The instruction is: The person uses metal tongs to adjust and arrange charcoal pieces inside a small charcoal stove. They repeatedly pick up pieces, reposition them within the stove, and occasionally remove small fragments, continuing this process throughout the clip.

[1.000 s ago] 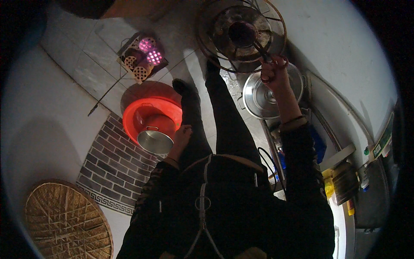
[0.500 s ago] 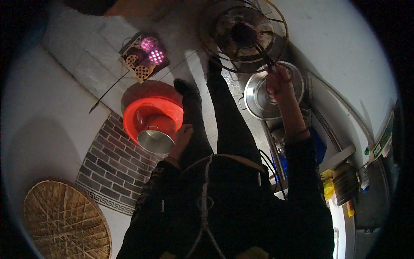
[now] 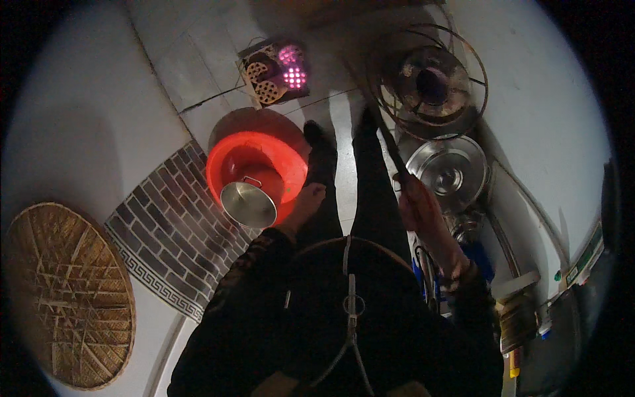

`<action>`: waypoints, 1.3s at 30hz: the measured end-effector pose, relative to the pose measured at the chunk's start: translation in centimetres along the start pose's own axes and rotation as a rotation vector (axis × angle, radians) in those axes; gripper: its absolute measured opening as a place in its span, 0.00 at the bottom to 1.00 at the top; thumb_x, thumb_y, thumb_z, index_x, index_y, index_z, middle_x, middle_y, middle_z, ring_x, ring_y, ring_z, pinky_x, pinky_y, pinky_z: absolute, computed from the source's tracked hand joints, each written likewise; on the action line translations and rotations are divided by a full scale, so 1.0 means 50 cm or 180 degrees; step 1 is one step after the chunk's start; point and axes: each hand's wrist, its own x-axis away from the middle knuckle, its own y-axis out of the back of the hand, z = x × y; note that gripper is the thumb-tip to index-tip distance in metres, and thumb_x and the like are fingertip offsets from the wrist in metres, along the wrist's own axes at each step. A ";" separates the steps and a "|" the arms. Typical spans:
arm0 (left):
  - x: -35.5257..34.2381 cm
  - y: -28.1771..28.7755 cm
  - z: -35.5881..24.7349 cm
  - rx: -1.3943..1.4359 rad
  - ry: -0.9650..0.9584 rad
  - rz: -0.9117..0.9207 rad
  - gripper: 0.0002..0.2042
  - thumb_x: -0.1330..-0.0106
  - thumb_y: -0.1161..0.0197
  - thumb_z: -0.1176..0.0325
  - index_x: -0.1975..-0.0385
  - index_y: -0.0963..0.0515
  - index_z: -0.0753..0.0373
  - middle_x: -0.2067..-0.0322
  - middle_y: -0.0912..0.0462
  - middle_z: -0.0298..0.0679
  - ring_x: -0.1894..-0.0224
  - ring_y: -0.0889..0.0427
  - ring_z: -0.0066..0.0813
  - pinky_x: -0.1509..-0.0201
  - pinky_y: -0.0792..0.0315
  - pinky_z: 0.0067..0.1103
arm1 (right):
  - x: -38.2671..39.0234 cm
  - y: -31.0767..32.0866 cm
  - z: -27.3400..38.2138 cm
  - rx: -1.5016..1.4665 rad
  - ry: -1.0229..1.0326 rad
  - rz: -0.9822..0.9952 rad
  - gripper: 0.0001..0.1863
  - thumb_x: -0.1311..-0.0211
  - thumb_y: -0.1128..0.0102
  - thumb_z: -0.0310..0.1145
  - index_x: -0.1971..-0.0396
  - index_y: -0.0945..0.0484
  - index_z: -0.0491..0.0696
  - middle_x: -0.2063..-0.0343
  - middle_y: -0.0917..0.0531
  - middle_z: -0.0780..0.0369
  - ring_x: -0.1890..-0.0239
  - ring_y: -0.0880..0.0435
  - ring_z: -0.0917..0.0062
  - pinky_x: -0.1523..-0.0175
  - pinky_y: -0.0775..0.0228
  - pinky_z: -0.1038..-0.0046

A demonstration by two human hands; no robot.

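Note:
My right hand point(image 3: 418, 205) is closed around long dark metal tongs point(image 3: 390, 142), which now point up and forward, left of the round stove point(image 3: 456, 69) with its wire rings. A lidded steel pot point(image 3: 444, 165) sits just beyond that hand. My left hand point(image 3: 308, 200) has curled fingers beside my leg, near a red plastic basin point(image 3: 228, 142); what it holds, if anything, is hidden. A steel pot point(image 3: 248, 205) rests inside the basin. Ahead, a small holder point(image 3: 248, 89) carries several honeycomb coal briquettes point(image 3: 294, 77), some glowing pink.
A round woven bamboo tray point(image 3: 69, 291) lies at the lower left, by a brick-patterned surface point(image 3: 155, 218). A white wall point(image 3: 542, 112) runs along the right, with a blue item point(image 3: 479, 258) and assorted containers point(image 3: 519, 324) low beside me.
My right hand has drawn back toward me, and the tongs have come out of the stove's centre to a spot left of it. The view has shifted, moving most objects rightward.

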 end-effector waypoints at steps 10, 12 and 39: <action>0.052 0.059 0.060 0.0219 0.0533 -0.0237 0.14 0.41 0.45 0.64 0.59 0.25 0.64 0.68 0.19 0.44 0.63 0.21 0.38 0.58 0.28 0.28 | -0.205 -0.162 -0.006 -0.1278 -0.1035 0.0490 0.23 0.36 0.59 0.53 0.56 0.32 0.48 0.93 0.40 0.72 0.95 0.46 0.88 0.90 0.57 0.83; 0.051 0.055 0.066 0.0121 0.0391 -0.0294 0.14 0.41 0.45 0.64 0.60 0.25 0.64 0.68 0.19 0.44 0.63 0.21 0.38 0.58 0.28 0.28 | -0.149 -0.135 -0.011 -0.1080 -0.0899 0.0264 0.23 0.35 0.60 0.51 0.54 0.32 0.47 0.93 0.39 0.72 0.95 0.45 0.88 0.89 0.56 0.84; -0.024 -0.007 -0.095 -0.0818 0.0387 0.0357 0.14 0.41 0.46 0.65 0.58 0.25 0.67 0.65 0.21 0.46 0.63 0.21 0.32 0.59 0.27 0.26 | -0.149 0.358 -0.141 -0.4314 -0.0739 -0.0456 0.20 0.41 0.49 0.51 0.67 0.27 0.47 0.90 0.48 0.76 0.91 0.53 0.90 0.86 0.65 0.83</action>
